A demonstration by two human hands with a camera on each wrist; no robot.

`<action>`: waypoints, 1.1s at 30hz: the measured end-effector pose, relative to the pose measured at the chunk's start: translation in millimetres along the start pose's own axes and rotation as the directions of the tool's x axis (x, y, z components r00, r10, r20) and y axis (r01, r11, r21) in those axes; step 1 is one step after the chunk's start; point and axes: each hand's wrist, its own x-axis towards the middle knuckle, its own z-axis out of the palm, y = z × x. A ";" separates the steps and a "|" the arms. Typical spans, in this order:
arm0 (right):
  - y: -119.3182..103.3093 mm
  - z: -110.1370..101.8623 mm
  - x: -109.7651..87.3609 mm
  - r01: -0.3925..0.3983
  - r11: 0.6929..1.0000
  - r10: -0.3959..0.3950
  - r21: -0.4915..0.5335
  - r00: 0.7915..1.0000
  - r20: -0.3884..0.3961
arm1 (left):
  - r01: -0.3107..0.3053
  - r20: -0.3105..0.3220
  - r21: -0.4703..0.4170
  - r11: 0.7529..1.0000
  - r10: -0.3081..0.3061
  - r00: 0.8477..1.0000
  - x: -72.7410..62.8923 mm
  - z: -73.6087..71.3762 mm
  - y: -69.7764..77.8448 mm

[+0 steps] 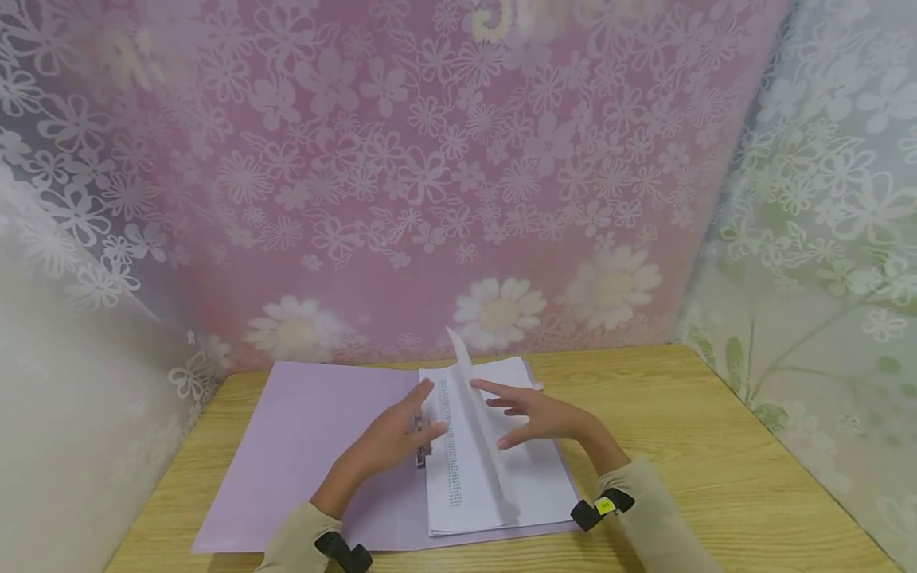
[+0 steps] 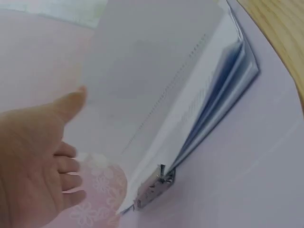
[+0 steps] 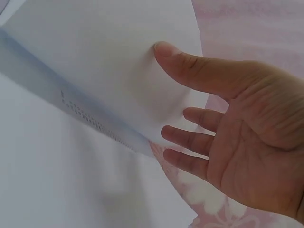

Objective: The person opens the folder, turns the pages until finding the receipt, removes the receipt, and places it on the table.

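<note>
A lilac folder (image 1: pixel 315 438) lies spread out on the table, with a stack of white paper (image 1: pixel 537 485) on its right half. One sheet (image 1: pixel 478 422) stands up from the stack, slightly curved, between the hands. My left hand (image 1: pixel 390 436) hovers over the inner edge of the paper near the metal binder clip (image 2: pixel 154 187), fingers loosely extended and holding nothing. On the other side, my right hand (image 1: pixel 540 415) has spread fingers, with the index fingertip at the raised sheet; whether it touches is unclear. Rows of small print (image 1: pixel 451 454) run along the page's left side.
The wooden table (image 1: pixel 645 414) extends right of the folder. Behind it hangs a pink flowered curtain (image 1: pixel 430 199), with pale patterned sheets at the left and right (image 1: pixel 824 318). Black wrist bands (image 1: pixel 602 509) sit on the sleeves.
</note>
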 end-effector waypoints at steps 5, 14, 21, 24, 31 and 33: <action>-5.4 6.3 2.7 -0.026 0.997 0.025 -0.067 1.000 -0.013 | -0.078 -0.089 -0.041 0.996 0.074 0.993 -1.5 -2.9 10.9; -10.8 17.2 7.7 -0.007 0.991 0.006 -0.135 1.000 -0.009 | -0.163 -0.063 0.094 0.982 0.169 0.984 -6.6 -3.5 25.9; -14.7 21.6 9.1 -0.031 0.991 0.030 -0.131 1.000 -0.009 | -0.111 0.000 0.124 0.986 0.111 0.994 -10.3 -7.9 25.5; -15.4 22.6 10.0 -0.044 0.990 0.043 -0.134 0.999 -0.010 | -0.071 0.024 0.113 0.991 0.069 0.997 -11.8 -11.0 23.4; -15.0 26.9 13.5 -0.019 0.993 0.018 -0.119 1.000 -0.005 | -0.006 0.059 0.116 0.993 -0.001 0.998 -13.3 -17.6 15.1; -15.1 29.0 14.3 -0.020 0.994 0.019 -0.108 1.000 -0.007 | -0.010 0.072 0.117 0.993 0.002 0.997 -14.0 -19.2 13.2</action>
